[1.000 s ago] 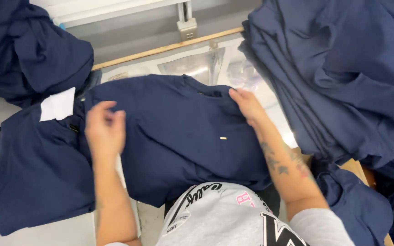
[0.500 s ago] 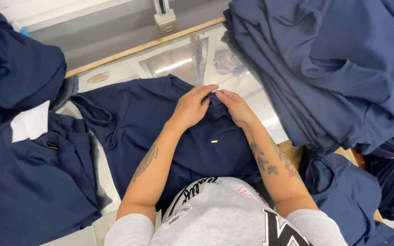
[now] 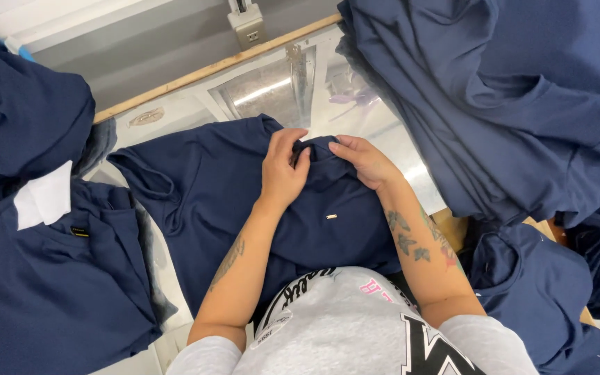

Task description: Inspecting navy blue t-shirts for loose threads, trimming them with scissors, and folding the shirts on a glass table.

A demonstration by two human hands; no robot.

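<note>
While we are looking down through the head camera, the only view, we are seeing our left hand [image 3: 282, 170] and right hand [image 3: 364, 161] meeting at the far edge of a navy shirt [image 3: 223, 208] spread flat on the table [image 3: 175, 114] in front of us. Both sets of fingers are pinching a small fold of its cloth, the left curled over the bunched edge, the right gripping it just beside. We are judging that we are gathering or checking this edge, likely the collar, and that any further handling is calling for a steady two-handed hold so the cloth is not slipping. A folded pile with a white tag [image 3: 43, 198] is lying at our left, and a loose heap of navy cloth [image 3: 508, 104] is crowding our right.
</note>
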